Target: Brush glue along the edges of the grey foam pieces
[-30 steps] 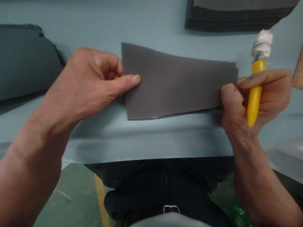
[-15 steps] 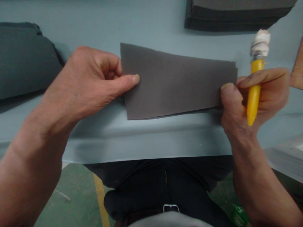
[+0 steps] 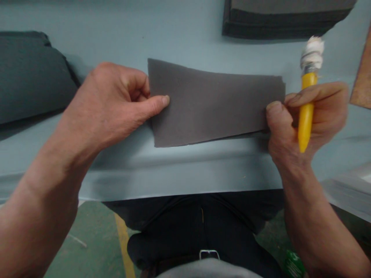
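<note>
A folded dark grey sheet is held level above the pale blue table. My left hand pinches its left edge between thumb and curled fingers. My right hand pinches the right edge with thumb and forefinger. The same right hand also grips a yellow-handled tool that stands upright, its top end wrapped in white tape. The lower layers of the sheet show along its bottom edge.
A stack of dark foam sheets lies at the far right of the table. A dark grey cushion-like pile sits at the left. A brown board corner shows at the right edge. Green floor and my dark trousers lie below.
The sheet and both hands have shifted slightly left and a little lower in view. The grips are the same.
</note>
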`<state>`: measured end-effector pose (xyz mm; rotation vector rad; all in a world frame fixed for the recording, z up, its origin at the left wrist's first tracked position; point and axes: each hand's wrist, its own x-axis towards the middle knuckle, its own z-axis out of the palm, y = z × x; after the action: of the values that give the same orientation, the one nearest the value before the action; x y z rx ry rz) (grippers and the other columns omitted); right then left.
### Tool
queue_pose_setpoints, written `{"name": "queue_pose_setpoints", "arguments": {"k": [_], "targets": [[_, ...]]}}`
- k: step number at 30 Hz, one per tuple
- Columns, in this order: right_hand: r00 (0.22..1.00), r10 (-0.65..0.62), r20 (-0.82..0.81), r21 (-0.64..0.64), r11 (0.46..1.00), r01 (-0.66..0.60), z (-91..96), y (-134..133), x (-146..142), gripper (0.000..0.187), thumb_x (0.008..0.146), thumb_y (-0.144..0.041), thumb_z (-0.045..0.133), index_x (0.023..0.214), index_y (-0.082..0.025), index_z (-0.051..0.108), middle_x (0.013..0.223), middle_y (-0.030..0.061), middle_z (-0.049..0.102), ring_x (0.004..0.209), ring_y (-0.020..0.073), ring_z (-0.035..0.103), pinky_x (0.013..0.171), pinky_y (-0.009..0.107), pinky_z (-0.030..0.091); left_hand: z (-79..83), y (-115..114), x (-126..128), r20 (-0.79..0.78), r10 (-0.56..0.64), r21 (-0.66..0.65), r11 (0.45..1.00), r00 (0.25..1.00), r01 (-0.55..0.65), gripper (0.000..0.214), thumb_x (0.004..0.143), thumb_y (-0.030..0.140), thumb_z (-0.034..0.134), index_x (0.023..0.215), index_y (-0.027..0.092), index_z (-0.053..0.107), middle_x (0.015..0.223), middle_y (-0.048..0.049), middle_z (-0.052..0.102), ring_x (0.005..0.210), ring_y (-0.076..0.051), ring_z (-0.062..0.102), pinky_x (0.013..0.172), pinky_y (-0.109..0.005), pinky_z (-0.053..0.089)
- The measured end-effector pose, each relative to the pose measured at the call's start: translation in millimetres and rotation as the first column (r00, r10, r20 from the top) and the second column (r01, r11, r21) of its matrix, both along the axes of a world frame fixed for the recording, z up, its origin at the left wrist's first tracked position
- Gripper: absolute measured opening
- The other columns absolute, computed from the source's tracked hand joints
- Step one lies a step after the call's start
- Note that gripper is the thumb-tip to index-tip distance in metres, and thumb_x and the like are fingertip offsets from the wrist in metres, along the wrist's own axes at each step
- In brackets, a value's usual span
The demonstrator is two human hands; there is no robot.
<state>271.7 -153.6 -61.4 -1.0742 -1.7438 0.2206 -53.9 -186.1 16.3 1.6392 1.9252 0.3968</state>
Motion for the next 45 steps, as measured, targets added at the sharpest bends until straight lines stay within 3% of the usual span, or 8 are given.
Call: {"name": "queue_pose_setpoints", "arguments": {"k": [7, 12, 18, 24, 29, 37, 45], "targets": [[0.998, -0.056, 0.026, -0.054, 0.997, 0.058, 2.8, -3, -2, 0.038, 0.087, -0.058, 0.072, 0.085, -0.023, 0.059, 0.083, -0.0038, 0.055, 0.069, 0.0105, 0.051, 0.075, 0.036, 0.052, 3.6, 2, 6, -0.133, -0.006, -0.023, 1.000, 0.991, 0.003, 0.040, 0.090, 0.045, 0.076, 0.073, 0.010, 0.068, 0.060, 0.0094, 0.040, 0.061, -0.004, 0.038, 0.073, -0.029, 0.032], [0.999, -0.028, 0.016, 0.002, 1.000, 0.028, 1.0, -2, 0, 0.030, 0.086, -0.049, 0.074, 0.086, -0.023, 0.060, 0.082, -0.0021, 0.055, 0.068, 0.0127, 0.052, 0.073, 0.036, 0.048, 4.5, 1, 7, -0.171, -0.019, -0.026, 1.000, 0.985, 0.014, 0.044, 0.091, 0.050, 0.071, 0.077, 0.009, 0.068, 0.066, 0.0082, 0.044, 0.066, -0.005, 0.040, 0.079, -0.030, 0.037], [1.000, -0.028, 0.006, 0.005, 1.000, 0.028, -1.1, -1, -2, 0.030, 0.086, -0.051, 0.073, 0.088, -0.026, 0.058, 0.081, -0.0024, 0.055, 0.066, 0.0138, 0.051, 0.070, 0.036, 0.046, 4.5, 0, 9, -0.223, -0.043, 0.000, 0.999, 0.974, 0.044, 0.041, 0.090, 0.053, 0.065, 0.075, 0.015, 0.066, 0.068, 0.0051, 0.056, 0.066, -0.011, 0.048, 0.078, -0.033, 0.040], [0.999, -0.024, -0.023, 0.005, 1.000, 0.024, 3.6, -2, -8, 0.021, 0.080, -0.032, 0.074, 0.087, -0.023, 0.056, 0.079, -0.0042, 0.053, 0.063, 0.0108, 0.049, 0.070, 0.033, 0.049, 3.2, -4, 10, -0.300, -0.064, 0.070, 0.994, 0.952, 0.089, 0.050, 0.092, 0.063, 0.052, 0.077, 0.016, 0.063, 0.075, 0.0046, 0.057, 0.071, -0.012, 0.052, 0.085, -0.034, 0.042], [0.998, -0.060, 0.014, -0.013, 0.998, 0.061, 5.6, -3, -10, 0.028, 0.087, -0.047, 0.071, 0.088, -0.024, 0.055, 0.077, -0.0041, 0.051, 0.064, 0.0111, 0.049, 0.069, 0.032, 0.052, -2.4, -6, 9, -0.330, -0.055, 0.094, 0.991, 0.942, 0.090, 0.061, 0.092, 0.072, 0.047, 0.082, 0.015, 0.066, 0.080, 0.0058, 0.057, 0.081, -0.014, 0.059, 0.094, -0.038, 0.045], [0.999, -0.026, 0.048, -0.016, 1.000, 0.027, 11.5, -6, -13, 0.022, 0.090, -0.041, 0.068, 0.086, -0.026, 0.052, 0.077, -0.0035, 0.051, 0.060, 0.0111, 0.044, 0.056, 0.028, 0.041, -15.1, -5, 0, -0.308, -0.054, 0.106, 0.990, 0.950, 0.091, 0.061, 0.090, 0.074, 0.054, 0.089, 0.014, 0.066, 0.085, 0.0071, 0.058, 0.082, -0.012, 0.058, 0.096, -0.039, 0.047], [0.993, -0.081, 0.089, -0.106, 0.990, 0.090, 13.0, -9, -10, 0.032, 0.088, -0.056, 0.070, 0.088, -0.028, 0.054, 0.077, -0.0042, 0.048, 0.061, 0.0124, 0.049, 0.061, 0.031, 0.049, -14.5, -6, 4, -0.346, -0.038, 0.073, 0.995, 0.937, 0.067, 0.060, 0.091, 0.072, 0.054, 0.093, 0.014, 0.068, 0.086, 0.0068, 0.059, 0.079, -0.010, 0.054, 0.094, -0.036, 0.046]]}}
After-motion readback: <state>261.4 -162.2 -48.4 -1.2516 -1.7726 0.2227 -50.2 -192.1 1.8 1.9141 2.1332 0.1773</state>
